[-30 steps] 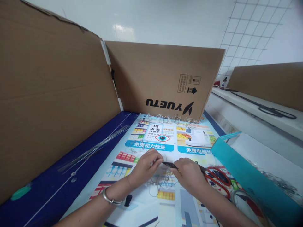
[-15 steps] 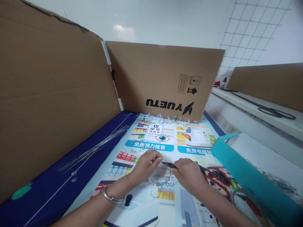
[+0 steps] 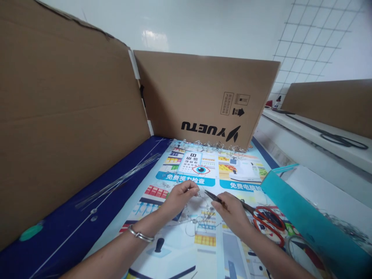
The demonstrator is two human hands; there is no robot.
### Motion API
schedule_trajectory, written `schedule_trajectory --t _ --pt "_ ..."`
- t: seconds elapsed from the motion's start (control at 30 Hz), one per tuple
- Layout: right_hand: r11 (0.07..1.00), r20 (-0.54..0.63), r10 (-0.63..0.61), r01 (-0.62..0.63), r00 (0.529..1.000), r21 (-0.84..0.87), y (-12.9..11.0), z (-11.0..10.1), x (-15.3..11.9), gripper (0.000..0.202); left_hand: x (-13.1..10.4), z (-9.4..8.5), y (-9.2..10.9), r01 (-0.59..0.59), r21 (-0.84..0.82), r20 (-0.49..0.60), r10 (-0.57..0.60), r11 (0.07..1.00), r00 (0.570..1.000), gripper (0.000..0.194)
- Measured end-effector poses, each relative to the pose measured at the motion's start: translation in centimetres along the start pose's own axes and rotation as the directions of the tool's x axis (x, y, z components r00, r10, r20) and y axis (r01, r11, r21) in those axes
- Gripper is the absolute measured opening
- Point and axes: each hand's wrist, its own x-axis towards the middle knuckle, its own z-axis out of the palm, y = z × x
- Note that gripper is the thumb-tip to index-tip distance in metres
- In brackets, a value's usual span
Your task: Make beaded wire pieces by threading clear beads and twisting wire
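My left hand is closed in a pinch on a thin wire, and a tangled strand of wire and small clear beads hangs below it over the printed mat. In my closed right hand are needle-nose pliers, their dark tips pointing left. A small gap separates those tips from my left fingertips. The pliers' handles are mostly hidden by the palm. Scissors with orange-red handles lie just beyond my right wrist.
An upright cardboard panel stands behind the mat, with beaded wire pieces along its foot. Another panel rises at left. Straight wires lie on the blue cloth. At right stands a teal box holding wire pieces.
The pliers' tips have drawn away from my left fingertips, to the right and slightly up. My left hand keeps its pinch, and the beaded wire below it has shifted a little.
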Motion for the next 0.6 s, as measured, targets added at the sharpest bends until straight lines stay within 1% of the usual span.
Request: schedule_trajectory --t 0.1,0.27,0.47,0.6 --pt "0.997 -0.038 0.002 0.001 0.999 0.071 0.02 0.34 -0.09 0.023 0.03 -0.01 0.00 0.018 -0.048 -0.007 -0.018 0.999 1.000 0.014" --pt "0.991 -0.060 0.014 -0.006 0.998 0.137 0.20 0.82 -0.06 0.019 0.01 0.02 -0.03 0.034 -0.055 0.000 -0.034 0.998 0.999 0.014" --pt "0.990 -0.039 0.009 -0.004 0.999 0.140 0.36 1.02 0.19 0.015 0.25 -0.42 -0.05 0.071 -0.080 0.104 -0.063 0.994 0.993 0.026" --pt "0.990 -0.039 0.022 -0.016 0.999 0.138 0.29 0.93 0.36 0.015 0.51 -0.70 -0.65 0.107 -0.117 0.128 -0.092 0.987 0.987 0.026"
